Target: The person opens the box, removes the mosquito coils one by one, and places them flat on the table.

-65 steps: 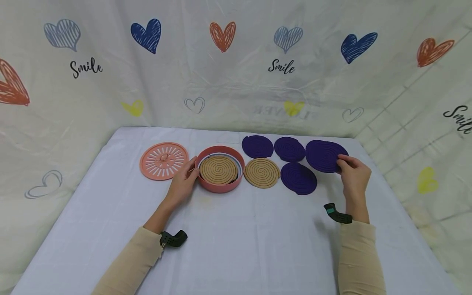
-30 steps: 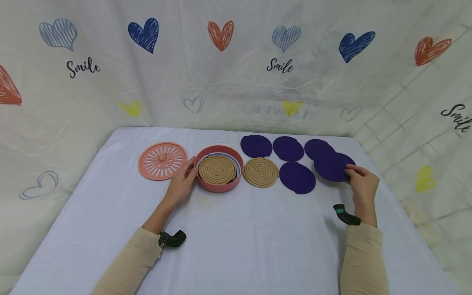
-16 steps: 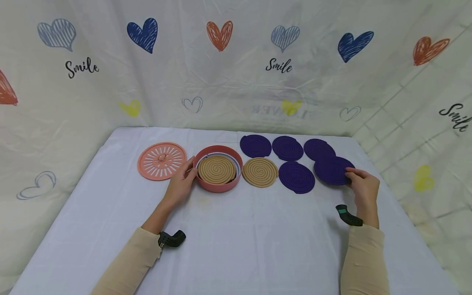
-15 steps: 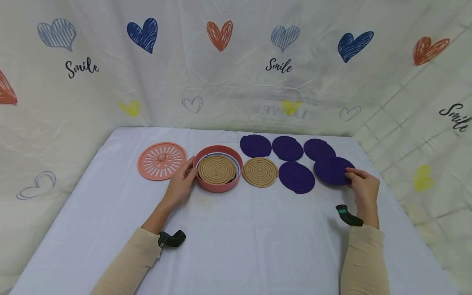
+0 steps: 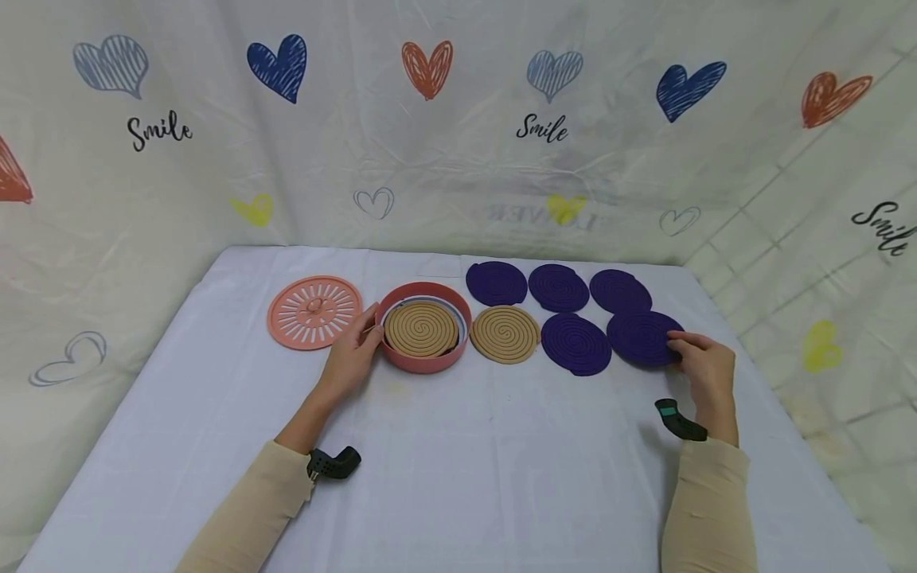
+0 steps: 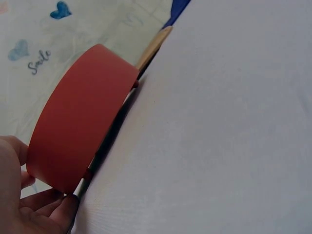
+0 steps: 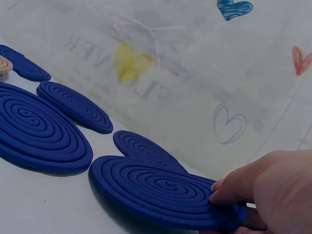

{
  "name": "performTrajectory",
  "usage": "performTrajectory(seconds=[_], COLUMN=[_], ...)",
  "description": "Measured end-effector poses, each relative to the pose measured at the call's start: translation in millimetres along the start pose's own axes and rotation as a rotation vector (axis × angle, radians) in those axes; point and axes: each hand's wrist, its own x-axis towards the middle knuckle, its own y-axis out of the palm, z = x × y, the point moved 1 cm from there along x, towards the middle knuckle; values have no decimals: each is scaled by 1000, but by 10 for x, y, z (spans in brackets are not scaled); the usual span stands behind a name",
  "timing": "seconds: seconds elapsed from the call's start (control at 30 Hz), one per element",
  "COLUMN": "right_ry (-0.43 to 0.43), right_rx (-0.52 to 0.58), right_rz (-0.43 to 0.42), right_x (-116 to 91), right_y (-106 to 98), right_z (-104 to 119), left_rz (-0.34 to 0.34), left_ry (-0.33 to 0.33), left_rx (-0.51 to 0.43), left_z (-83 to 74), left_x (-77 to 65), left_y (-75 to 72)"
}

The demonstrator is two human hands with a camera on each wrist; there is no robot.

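In the head view my right hand (image 5: 705, 366) pinches the right edge of a dark purple mosquito coil (image 5: 641, 338). The right wrist view shows this coil (image 7: 165, 187) as blue, its left side slightly raised over the white cloth with a shadow below. My left hand (image 5: 351, 350) grips the left side of a round salmon-red mosquito coil box (image 5: 423, 366); its thumb and fingers close on the wall (image 6: 80, 117). Inside that box lies a tan mosquito coil (image 5: 421, 329). A second tan coil (image 5: 505, 334) lies just right of the box.
Another purple coil (image 5: 576, 344) lies left of the held one. Behind, a row holds purple coils at left (image 5: 497, 283), middle (image 5: 558, 288) and right (image 5: 620, 291). The slotted salmon lid (image 5: 315, 313) lies left of the box. A printed curtain (image 5: 458, 159) hangs behind the table.
My right hand has brought the purple coil from over the back row's right end toward the front and lower, beside the front purple coil. The left hand stays on the box.
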Motion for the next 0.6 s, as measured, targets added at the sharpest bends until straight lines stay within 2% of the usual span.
performTrajectory(seconds=[0.17, 0.6], right_ry=[-16, -16], right_rx=[-63, -70], right_rz=[12, 30], right_x=[13, 38], right_y=[-11, -4], right_z=[-32, -52], left_rz=[-1, -5], left_ry=[2, 7], left_rx=[-1, -2], left_z=[1, 10], left_x=[2, 5], left_y=[-1, 2])
